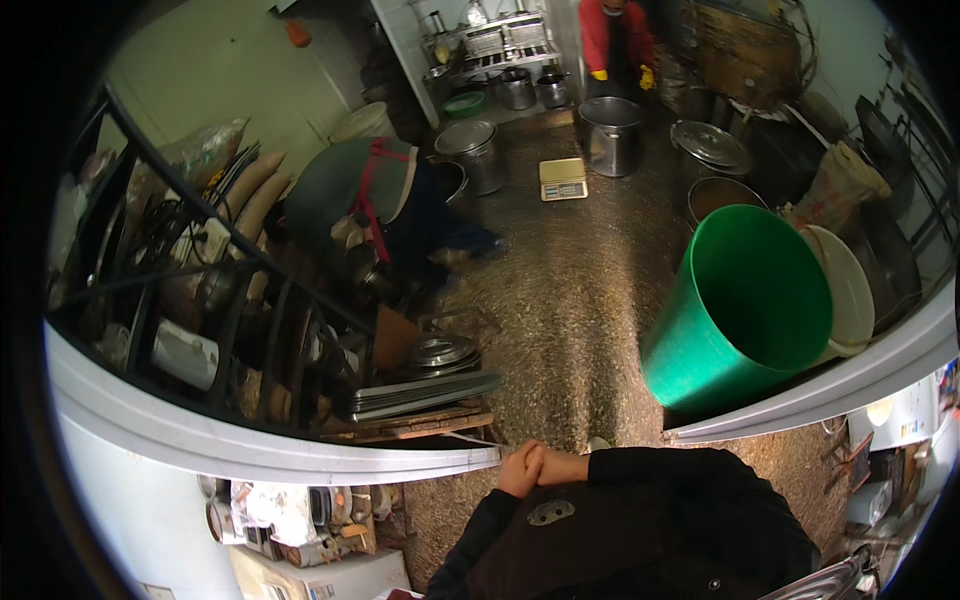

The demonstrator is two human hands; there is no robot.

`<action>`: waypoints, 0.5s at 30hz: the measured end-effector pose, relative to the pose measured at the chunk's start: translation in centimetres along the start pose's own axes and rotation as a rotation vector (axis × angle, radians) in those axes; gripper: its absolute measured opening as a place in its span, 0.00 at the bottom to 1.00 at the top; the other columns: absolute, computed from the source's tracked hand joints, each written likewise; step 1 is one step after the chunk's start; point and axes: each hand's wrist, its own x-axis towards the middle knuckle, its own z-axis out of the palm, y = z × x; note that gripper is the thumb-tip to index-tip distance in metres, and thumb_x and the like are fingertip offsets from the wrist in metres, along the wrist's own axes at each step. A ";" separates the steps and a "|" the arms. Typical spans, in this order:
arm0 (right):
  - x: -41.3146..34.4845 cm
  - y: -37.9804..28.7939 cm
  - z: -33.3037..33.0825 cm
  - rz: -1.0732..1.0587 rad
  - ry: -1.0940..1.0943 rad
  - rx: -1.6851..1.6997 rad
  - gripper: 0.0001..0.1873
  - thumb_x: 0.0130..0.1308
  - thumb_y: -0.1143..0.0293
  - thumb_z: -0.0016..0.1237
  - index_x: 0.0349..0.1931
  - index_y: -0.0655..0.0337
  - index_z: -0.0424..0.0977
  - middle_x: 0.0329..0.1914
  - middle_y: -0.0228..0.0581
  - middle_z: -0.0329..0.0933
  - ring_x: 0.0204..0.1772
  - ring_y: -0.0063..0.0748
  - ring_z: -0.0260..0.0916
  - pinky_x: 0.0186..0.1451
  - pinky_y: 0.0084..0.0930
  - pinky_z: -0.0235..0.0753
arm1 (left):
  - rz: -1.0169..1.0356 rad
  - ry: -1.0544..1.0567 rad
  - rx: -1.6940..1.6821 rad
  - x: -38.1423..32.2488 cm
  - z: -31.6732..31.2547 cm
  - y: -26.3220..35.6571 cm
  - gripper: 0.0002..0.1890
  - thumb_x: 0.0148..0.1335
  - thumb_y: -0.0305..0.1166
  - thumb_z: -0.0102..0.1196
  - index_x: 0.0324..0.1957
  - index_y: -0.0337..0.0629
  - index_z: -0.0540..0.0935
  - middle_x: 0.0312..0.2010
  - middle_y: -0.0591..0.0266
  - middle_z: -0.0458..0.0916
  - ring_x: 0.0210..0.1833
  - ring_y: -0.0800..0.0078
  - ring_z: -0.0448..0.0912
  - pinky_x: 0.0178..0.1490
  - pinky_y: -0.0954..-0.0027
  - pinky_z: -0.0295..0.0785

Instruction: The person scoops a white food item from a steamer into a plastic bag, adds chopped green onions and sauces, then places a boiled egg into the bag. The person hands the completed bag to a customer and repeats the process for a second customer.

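Note:
My left hand (520,469) and my right hand (561,466) are clasped together at my front, with no object visible in them. Fingers overlap, so part of each hand is hidden. Both hang above the threshold of a white-framed doorway (420,468). Ahead stretches a wet-looking speckled floor (562,322). A tall green plastic bin (675,352) stands open at the right, just past the frame. To the left, a stack of metal trays (427,396) lies beside round metal lids (442,349).
A person (337,187) with red apron ties bends over at the left. Another person (616,37) in red sleeves and yellow gloves stands behind a steel stockpot (611,146). A scale (563,180) and a lidded pot (476,157) are on the floor. Black railing (187,195) crosses the left.

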 end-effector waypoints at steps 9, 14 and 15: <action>-1.8 -1.2 -3.6 0.000 0.039 0.036 0.05 0.57 0.77 0.54 0.33 0.67 0.76 0.32 0.49 0.76 0.41 0.47 0.75 0.43 0.40 0.73 | 0.010 -0.004 0.011 2.7 2.3 1.3 0.19 0.70 0.46 0.45 0.46 0.41 0.81 0.38 0.39 0.83 0.44 0.38 0.80 0.46 0.52 0.75; -4.5 -0.5 -4.3 0.041 0.111 0.055 0.07 0.57 0.76 0.56 0.36 0.66 0.76 0.34 0.47 0.77 0.41 0.43 0.74 0.45 0.39 0.72 | -0.005 -0.068 0.052 3.6 4.5 1.3 0.22 0.71 0.48 0.43 0.46 0.39 0.81 0.38 0.39 0.82 0.46 0.39 0.80 0.47 0.54 0.74; -5.0 0.2 -4.1 0.017 0.152 0.116 0.06 0.58 0.75 0.56 0.36 0.66 0.76 0.34 0.46 0.77 0.41 0.42 0.73 0.45 0.38 0.72 | -0.016 -0.104 0.037 3.7 4.9 1.3 0.23 0.71 0.48 0.43 0.46 0.38 0.81 0.38 0.40 0.82 0.45 0.40 0.80 0.47 0.55 0.74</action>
